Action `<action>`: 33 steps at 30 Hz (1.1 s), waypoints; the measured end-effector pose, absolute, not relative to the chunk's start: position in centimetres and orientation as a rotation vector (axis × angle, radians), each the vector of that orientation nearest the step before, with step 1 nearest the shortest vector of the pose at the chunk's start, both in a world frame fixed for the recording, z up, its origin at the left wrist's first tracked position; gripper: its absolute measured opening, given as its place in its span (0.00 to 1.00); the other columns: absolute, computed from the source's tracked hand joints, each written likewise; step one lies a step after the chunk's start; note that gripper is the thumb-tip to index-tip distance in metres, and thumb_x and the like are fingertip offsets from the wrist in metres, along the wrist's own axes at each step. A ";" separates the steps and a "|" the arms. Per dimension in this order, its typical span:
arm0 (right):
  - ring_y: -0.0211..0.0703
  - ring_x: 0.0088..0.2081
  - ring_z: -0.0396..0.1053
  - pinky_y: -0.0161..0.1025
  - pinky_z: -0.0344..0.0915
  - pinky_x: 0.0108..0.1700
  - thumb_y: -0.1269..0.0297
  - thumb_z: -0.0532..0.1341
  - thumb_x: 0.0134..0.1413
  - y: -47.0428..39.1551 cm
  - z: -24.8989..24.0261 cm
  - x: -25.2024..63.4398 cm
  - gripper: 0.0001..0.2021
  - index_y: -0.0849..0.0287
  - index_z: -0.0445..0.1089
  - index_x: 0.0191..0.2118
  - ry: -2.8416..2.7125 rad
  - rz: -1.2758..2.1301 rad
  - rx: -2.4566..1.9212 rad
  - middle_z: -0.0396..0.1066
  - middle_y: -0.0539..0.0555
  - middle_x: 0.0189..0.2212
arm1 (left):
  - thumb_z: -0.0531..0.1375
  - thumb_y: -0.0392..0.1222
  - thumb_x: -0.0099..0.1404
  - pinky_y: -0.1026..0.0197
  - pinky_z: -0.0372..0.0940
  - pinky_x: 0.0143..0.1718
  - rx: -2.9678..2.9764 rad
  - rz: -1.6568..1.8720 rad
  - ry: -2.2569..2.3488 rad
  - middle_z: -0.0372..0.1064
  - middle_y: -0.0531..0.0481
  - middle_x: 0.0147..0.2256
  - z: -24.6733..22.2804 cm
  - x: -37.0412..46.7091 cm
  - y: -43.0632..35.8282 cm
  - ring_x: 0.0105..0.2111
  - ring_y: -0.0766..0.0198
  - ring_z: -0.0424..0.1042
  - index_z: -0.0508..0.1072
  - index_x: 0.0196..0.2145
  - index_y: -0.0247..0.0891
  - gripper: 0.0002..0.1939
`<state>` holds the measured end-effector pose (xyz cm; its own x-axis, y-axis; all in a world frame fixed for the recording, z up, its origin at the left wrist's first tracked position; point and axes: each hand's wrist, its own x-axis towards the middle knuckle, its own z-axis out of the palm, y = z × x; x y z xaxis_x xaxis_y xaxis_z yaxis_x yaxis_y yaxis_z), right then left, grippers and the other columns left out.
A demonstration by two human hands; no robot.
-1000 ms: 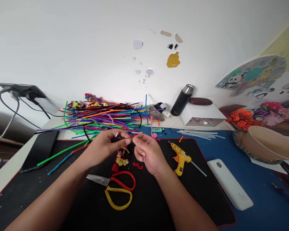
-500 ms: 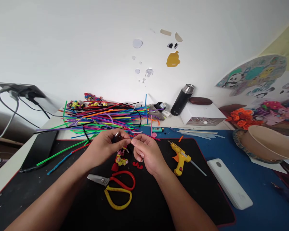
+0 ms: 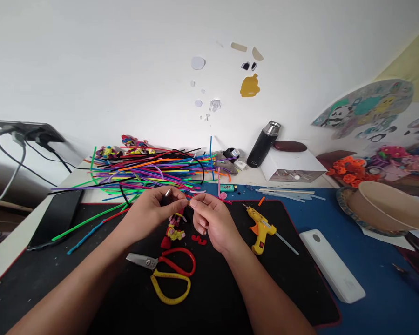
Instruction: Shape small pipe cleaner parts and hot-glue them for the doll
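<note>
My left hand [image 3: 152, 210] and my right hand [image 3: 212, 219] meet fingertip to fingertip above the black mat [image 3: 91, 284]. The left hand grips a small dark tool with a metal tip [image 3: 167, 195]. Between both hands' fingertips is a tiny pipe-cleaner piece [image 3: 189, 203], too small to make out. Just below the hands lies a small red and yellow pipe-cleaner figure [image 3: 173, 231], with small red curled pieces [image 3: 199, 240] beside it.
Red and yellow scissors [image 3: 171, 274] lie near me. A yellow glue gun [image 3: 260, 227] sits right of my hands. A heap of coloured pipe cleaners [image 3: 150, 172] fills the back. A phone [image 3: 57, 215] lies left, a white box [image 3: 331, 266] right, a black flask [image 3: 263, 145] behind.
Both hands have stayed almost still, only small finger movements at the pinched piece. The view has shifted slightly.
</note>
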<state>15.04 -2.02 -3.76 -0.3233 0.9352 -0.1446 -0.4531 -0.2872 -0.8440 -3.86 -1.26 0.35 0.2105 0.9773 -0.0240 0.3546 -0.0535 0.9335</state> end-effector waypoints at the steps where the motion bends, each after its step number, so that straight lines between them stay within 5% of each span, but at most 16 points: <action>1: 0.30 0.14 0.54 0.33 0.46 0.19 0.49 0.75 0.54 -2.0 -3.7 15.2 0.18 0.57 0.72 0.34 -0.885 1.778 -0.812 0.59 0.39 0.14 | 0.71 0.61 0.63 0.61 0.66 0.35 1.552 0.872 1.296 0.76 0.51 0.31 0.3 -4.0 -1.2 0.31 0.60 0.71 0.80 0.33 0.39 0.21; 19: 0.32 0.15 0.57 0.33 0.50 0.20 0.49 0.72 0.56 -2.1 -3.5 15.1 0.16 0.56 0.71 0.35 -1.041 1.685 -0.903 0.64 0.41 0.15 | 0.73 0.67 0.58 0.61 0.66 0.32 1.543 0.829 1.293 0.74 0.51 0.28 1.1 -3.5 -1.2 0.28 0.62 0.69 0.81 0.31 0.39 0.26; 27: 0.32 0.14 0.56 0.33 0.50 0.20 0.50 0.71 0.56 -2.1 -3.3 15.0 0.16 0.55 0.70 0.33 -1.008 1.647 -0.919 0.60 0.39 0.14 | 0.71 0.68 0.62 0.65 0.52 0.23 1.421 0.814 1.275 0.61 0.58 0.22 0.3 -4.2 -1.2 0.21 0.69 0.54 0.80 0.33 0.38 0.27; 33: 0.32 0.15 0.56 0.33 0.52 0.20 0.52 0.71 0.55 -2.2 -3.2 15.0 0.14 0.55 0.70 0.33 -1.004 1.657 -0.930 0.59 0.39 0.14 | 0.72 0.68 0.60 0.60 0.69 0.35 1.516 0.786 1.233 0.78 0.48 0.32 0.6 -4.3 -1.0 0.32 0.59 0.73 0.84 0.37 0.38 0.28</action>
<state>15.03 -2.15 -3.24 -0.2572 0.9583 -0.1250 -0.3329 -0.2093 -0.9194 -4.28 -0.97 0.65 0.2720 0.9573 -0.0976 0.3156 0.0071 0.9489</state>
